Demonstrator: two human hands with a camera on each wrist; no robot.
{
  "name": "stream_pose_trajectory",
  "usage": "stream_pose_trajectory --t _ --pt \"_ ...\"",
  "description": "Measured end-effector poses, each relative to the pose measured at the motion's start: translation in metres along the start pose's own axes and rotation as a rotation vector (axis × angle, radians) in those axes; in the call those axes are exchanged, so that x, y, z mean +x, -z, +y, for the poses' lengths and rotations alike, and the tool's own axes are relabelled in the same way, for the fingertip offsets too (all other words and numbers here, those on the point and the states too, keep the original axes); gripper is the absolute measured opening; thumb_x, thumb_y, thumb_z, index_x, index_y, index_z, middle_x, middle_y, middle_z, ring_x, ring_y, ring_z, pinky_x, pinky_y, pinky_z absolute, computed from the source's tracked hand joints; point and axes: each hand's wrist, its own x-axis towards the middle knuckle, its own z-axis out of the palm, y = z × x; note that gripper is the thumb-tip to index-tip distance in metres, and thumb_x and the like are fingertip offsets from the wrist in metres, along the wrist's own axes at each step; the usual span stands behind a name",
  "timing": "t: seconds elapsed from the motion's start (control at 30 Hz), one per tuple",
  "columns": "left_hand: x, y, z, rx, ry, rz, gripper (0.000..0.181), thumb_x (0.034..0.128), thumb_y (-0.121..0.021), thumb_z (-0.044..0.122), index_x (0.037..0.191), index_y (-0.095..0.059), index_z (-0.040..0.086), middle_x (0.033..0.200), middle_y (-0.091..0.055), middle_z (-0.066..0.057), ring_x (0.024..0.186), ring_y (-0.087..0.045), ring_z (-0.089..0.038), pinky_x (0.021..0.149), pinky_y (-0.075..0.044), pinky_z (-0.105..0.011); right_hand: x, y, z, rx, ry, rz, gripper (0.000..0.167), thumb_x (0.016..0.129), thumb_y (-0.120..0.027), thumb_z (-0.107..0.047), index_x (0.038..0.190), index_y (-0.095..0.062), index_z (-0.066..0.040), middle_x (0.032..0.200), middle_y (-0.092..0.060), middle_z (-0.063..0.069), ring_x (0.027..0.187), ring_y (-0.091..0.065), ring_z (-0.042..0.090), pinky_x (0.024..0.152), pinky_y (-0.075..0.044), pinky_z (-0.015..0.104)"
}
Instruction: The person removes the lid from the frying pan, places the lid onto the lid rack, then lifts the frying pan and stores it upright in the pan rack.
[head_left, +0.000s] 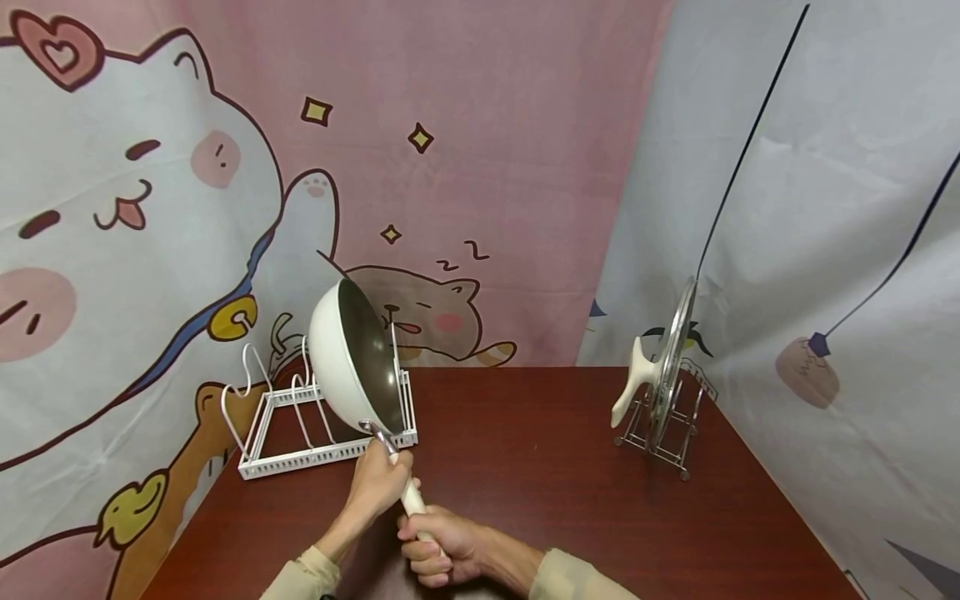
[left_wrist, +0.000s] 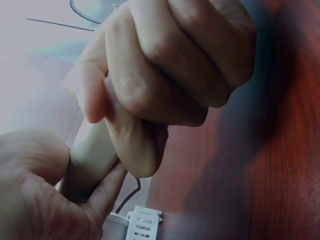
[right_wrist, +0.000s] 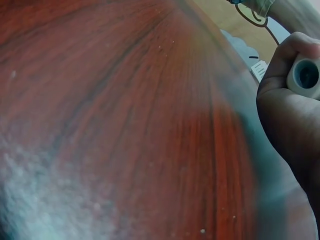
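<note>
A wok (head_left: 330, 358), white outside and dark grey inside, is tipped on its side among the wire dividers of a white rack (head_left: 322, 454). Whether it touches the rack's base cannot be made out. Its cream handle (head_left: 412, 498) slants down toward me. My left hand (head_left: 381, 479) grips the handle near the metal neck, while my right hand (head_left: 453, 546) wraps its fingers round the lower end. The left wrist view shows the right hand's curled fingers (left_wrist: 165, 65) close by the left hand (left_wrist: 40, 190). The handle's hollow end pokes out of my right hand (right_wrist: 285, 115) in the right wrist view.
On the table's right side, a glass lid (head_left: 666, 375) with a cream handle stands upright in a small metal wire stand (head_left: 678, 450). Reddish-brown tabletop (head_left: 517, 433) lies between rack and stand. Printed cloth (head_left: 525, 167) hangs behind and along both sides.
</note>
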Motion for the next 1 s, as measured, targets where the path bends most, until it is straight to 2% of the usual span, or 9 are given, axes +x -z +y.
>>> stream_pose_trajectory --t 0.23,0.43,0.63,0.87,1.0 --pt "-0.0004 -0.0025 -0.0024 0.012 -0.004 0.007 0.010 0.0986 -0.064 0.009 0.106 -0.060 0.004 0.076 -0.078 -0.007 0.062 -0.077 -0.013 0.071 -0.059 -0.030 -0.0002 0.0024 0.0035 -0.010 0.007 0.024 0.028 0.107 -0.042 -0.015 0.082 -0.041 -0.028 0.052 -0.039 -0.021 0.038 -0.038 -0.006 0.039 -0.033 0.018" --pt "-0.0015 -0.0028 -0.0025 0.008 -0.006 0.007 0.007 0.0986 -0.064 0.010 0.102 -0.060 0.005 0.074 -0.078 -0.006 0.061 -0.077 -0.012 0.069 -0.059 -0.028 -0.0001 0.0018 0.0037 -0.026 -0.008 0.055 0.029 0.105 -0.044 -0.015 0.079 -0.041 -0.028 0.051 -0.037 -0.020 0.037 -0.037 -0.005 0.039 -0.032 0.018" --pt "-0.0024 -0.0025 -0.0043 -0.002 -0.004 0.001 0.010 0.1030 -0.066 0.014 0.102 -0.059 0.006 0.071 -0.078 -0.004 0.059 -0.078 -0.011 0.066 -0.057 -0.025 0.0020 0.0008 0.0018 -0.064 -0.035 0.129 0.030 0.104 -0.051 -0.018 0.078 -0.040 -0.027 0.053 -0.036 -0.018 0.039 -0.035 -0.003 0.040 -0.034 0.019" --pt "-0.0028 -0.0015 -0.0073 0.012 -0.010 0.005 0.015 0.1049 -0.068 0.018 0.105 -0.061 0.005 0.069 -0.077 -0.002 0.058 -0.076 -0.011 0.068 -0.057 -0.028 0.0034 -0.0015 -0.0015 -0.073 -0.063 0.180 0.032 0.104 -0.056 -0.026 0.075 -0.044 -0.023 0.058 -0.040 -0.015 0.045 -0.038 0.002 0.048 -0.038 0.020" --pt "-0.0021 -0.0003 -0.0087 0.030 -0.017 0.020 0.017 0.1036 -0.072 0.020 0.103 -0.062 0.006 0.072 -0.077 -0.003 0.061 -0.074 -0.014 0.070 -0.057 -0.031 0.0038 -0.0033 -0.0031 -0.061 -0.061 0.180 0.025 0.105 -0.053 -0.031 0.082 -0.051 -0.023 0.061 -0.044 -0.013 0.051 -0.042 0.003 0.055 -0.041 0.021"
